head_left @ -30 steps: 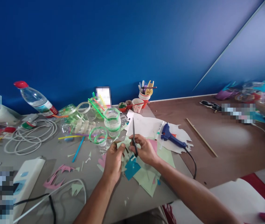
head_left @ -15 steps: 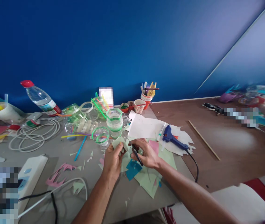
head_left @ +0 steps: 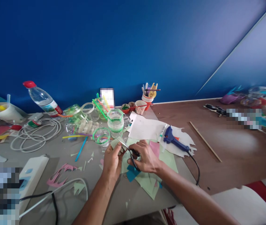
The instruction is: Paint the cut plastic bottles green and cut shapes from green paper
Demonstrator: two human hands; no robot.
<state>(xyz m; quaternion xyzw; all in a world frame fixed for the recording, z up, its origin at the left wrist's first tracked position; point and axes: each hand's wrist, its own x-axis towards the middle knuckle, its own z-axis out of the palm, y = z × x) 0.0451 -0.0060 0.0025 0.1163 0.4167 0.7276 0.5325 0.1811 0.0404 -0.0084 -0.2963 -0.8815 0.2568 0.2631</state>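
My left hand (head_left: 111, 161) pinches a small piece of pale green paper (head_left: 115, 143) between thumb and fingers. In my right hand (head_left: 146, 156) is a pair of scissors (head_left: 133, 156) with black handles, the fingers wrapped through the loops. The scissor blades point up and left and lie across the paper by my left thumb; whether they grip its edge I cannot tell. Under my hands lie light green sheets (head_left: 148, 187), a blue paper piece (head_left: 132, 173) and a pink paper piece (head_left: 155, 148).
A blue glue gun (head_left: 175, 140) rests on white paper (head_left: 144, 128), its cord running off the table's front. Cut plastic bottles with green rims (head_left: 115, 120) stand behind my hands. At left are a coiled white cable (head_left: 36, 136), a water bottle (head_left: 44, 100) and a power strip (head_left: 33, 175). A wooden stick (head_left: 205, 141) lies right.
My right hand has turned the scissors so the blades now lie over the paper. The paper in my left hand has tilted and shifted slightly left.
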